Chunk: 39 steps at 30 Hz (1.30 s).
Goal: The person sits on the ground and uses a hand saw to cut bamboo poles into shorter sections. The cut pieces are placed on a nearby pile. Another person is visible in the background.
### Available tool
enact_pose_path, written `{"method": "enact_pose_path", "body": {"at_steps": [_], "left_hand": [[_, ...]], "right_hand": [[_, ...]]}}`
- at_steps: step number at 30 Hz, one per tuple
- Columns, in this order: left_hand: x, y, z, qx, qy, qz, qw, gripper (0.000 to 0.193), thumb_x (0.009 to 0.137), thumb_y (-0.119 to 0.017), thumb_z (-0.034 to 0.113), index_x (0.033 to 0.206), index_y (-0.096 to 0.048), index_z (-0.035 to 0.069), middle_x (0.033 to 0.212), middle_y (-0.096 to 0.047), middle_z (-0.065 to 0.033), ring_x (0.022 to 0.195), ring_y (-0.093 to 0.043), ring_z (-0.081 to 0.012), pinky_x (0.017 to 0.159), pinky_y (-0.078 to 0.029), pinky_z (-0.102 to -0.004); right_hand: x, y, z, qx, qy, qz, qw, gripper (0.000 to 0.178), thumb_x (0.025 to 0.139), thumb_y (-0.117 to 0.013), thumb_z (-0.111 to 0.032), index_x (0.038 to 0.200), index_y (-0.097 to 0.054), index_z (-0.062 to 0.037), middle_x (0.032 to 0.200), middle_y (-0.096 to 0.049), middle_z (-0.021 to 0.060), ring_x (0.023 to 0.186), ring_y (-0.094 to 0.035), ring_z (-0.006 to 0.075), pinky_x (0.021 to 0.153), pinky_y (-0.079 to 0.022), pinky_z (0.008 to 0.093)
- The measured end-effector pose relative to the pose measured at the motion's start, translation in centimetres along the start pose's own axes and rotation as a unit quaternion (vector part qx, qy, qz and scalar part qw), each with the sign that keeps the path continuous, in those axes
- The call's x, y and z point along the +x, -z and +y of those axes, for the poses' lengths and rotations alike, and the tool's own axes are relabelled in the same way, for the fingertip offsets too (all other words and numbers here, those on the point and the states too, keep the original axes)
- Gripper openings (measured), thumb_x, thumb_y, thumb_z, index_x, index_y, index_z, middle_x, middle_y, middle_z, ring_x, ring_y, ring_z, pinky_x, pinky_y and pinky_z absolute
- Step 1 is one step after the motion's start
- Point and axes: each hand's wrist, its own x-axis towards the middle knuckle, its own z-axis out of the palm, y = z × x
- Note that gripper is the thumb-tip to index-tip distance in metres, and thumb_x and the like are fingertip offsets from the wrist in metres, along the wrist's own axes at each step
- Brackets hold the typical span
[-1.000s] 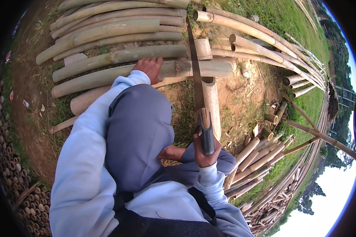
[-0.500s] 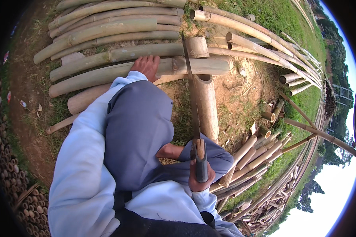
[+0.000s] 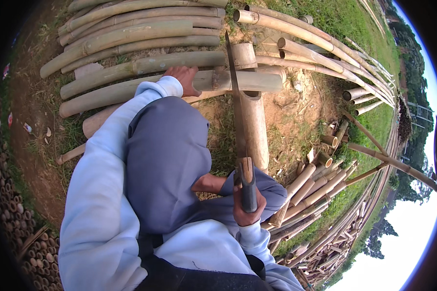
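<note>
My right hand (image 3: 247, 208) grips the dark handle of a long hand saw (image 3: 237, 111). Its blade runs up across a thick bamboo pole (image 3: 255, 80) lying sideways on a short bamboo log (image 3: 255, 128). My left hand (image 3: 185, 79) presses flat on that same pole, left of the blade. My raised knee in blue-grey trousers (image 3: 167, 155) sits between my two arms and hides the ground under it.
Several long bamboo poles (image 3: 131, 34) lie stacked behind the sawn one. More poles (image 3: 325, 43) fan out to the upper right. Short cut bamboo pieces (image 3: 315, 184) are piled at the right, and stacked bamboo ends (image 3: 9, 203) line the left edge.
The saw has been drawn back toward me, my right hand moving lower in the view. My left hand stays pressed on the pole.
</note>
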Motion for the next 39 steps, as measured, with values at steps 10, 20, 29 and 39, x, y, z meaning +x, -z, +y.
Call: {"method": "enact_pose_path", "body": {"at_steps": [10, 20, 29, 39], "left_hand": [[-0.3, 0.0, 0.1, 0.015, 0.014, 0.008, 1.000, 0.078, 0.071, -0.079, 0.055, 0.126, -0.057, 0.005, 0.109, -0.071, -0.0251, 0.108, -0.067, -0.0433, 0.098, -0.048, -0.0515], [-0.3, -0.4, 0.2, 0.019, 0.004, 0.011, 1.000, 0.077, 0.071, -0.079, 0.054, 0.126, -0.057, 0.005, 0.107, -0.071, -0.0249, 0.105, -0.068, -0.0430, 0.095, -0.050, -0.0513], [0.4, -0.3, 0.5, 0.024, -0.006, 0.020, 0.999, 0.080, 0.071, -0.079, 0.054, 0.129, -0.054, 0.005, 0.105, -0.071, -0.0256, 0.101, -0.068, -0.0438, 0.093, -0.051, -0.0529], [-0.4, -0.9, 0.0, 0.039, 0.000, 0.032, 0.999, 0.076, 0.072, -0.079, 0.053, 0.123, -0.057, 0.001, 0.104, -0.072, -0.0253, 0.102, -0.069, -0.0417, 0.092, -0.054, -0.0501]], "right_hand": [[-0.5, -0.1, 0.5, -0.013, -0.009, 0.012, 1.000, 0.021, 0.085, -0.070, -0.002, 0.106, -0.068, 0.0019, 0.081, -0.069, 0.0124, 0.073, -0.069, 0.0185, 0.071, -0.054, 0.0328], [2.7, -1.0, 1.6, -0.006, -0.003, -0.020, 1.000, 0.013, 0.083, -0.072, -0.003, 0.093, -0.065, 0.0021, 0.074, -0.065, 0.0121, 0.066, -0.065, 0.0183, 0.064, -0.051, 0.0338], [8.4, -3.1, 2.4, 0.009, 0.027, 0.043, 0.999, 0.012, 0.085, -0.072, -0.003, 0.093, -0.065, 0.0015, 0.073, -0.066, 0.0130, 0.064, -0.063, 0.0193, 0.062, -0.050, 0.0333], [-0.4, 0.7, 2.4, -0.016, 0.031, -0.010, 0.999, 0.030, 0.086, -0.069, -0.001, 0.116, -0.070, 0.0008, 0.099, -0.075, 0.0161, 0.096, -0.074, 0.0241, 0.085, -0.055, 0.0334]]}}
